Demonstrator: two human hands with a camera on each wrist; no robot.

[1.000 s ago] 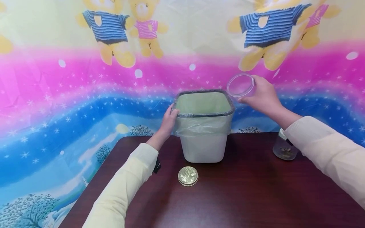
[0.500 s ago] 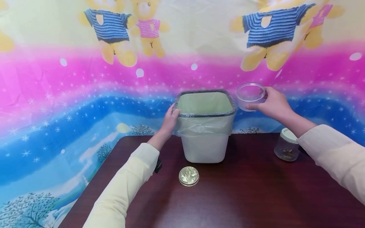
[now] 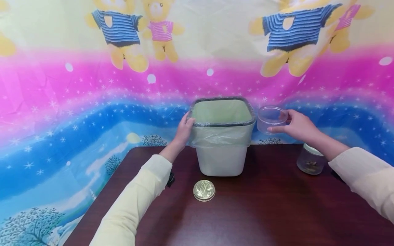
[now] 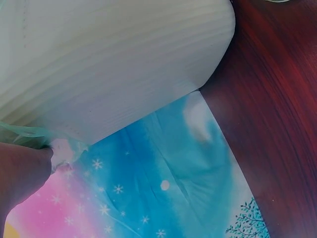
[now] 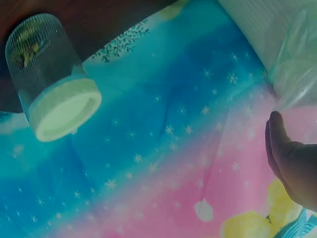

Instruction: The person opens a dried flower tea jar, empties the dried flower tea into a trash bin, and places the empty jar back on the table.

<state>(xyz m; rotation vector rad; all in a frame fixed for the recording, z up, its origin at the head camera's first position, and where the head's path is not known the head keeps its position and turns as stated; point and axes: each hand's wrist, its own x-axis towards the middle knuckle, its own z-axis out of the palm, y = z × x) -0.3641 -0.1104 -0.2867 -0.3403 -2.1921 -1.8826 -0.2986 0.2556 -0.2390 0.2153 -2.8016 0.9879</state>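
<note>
In the head view a white trash bin (image 3: 221, 161) with a clear liner folded over its dark rim stands upright on the table. My left hand (image 3: 183, 130) grips the bin's left side at the rim, thumb on the front corner. To the right of the bin, my right hand (image 3: 298, 125) holds a clear round plastic jar (image 3: 265, 125) upright by its side, mouth up, above table level; no contents show in it. A round gold-coloured lid (image 3: 204, 190) lies on the table in front of the bin. The right wrist view shows the hand's fingers (image 5: 278, 130) beside the liner.
A ribbed clear jar (image 3: 310, 163) with a pale lid and small brown pieces inside stands at the right, below my right forearm. The dark wooden table (image 3: 261, 208) ends at a printed teddy-bear cloth (image 3: 77, 102) behind and left.
The right hand has brought the clear jar down and to the right, away from the bin's rim, turning it from tilted to upright. The left hand keeps its grip on the bin.
</note>
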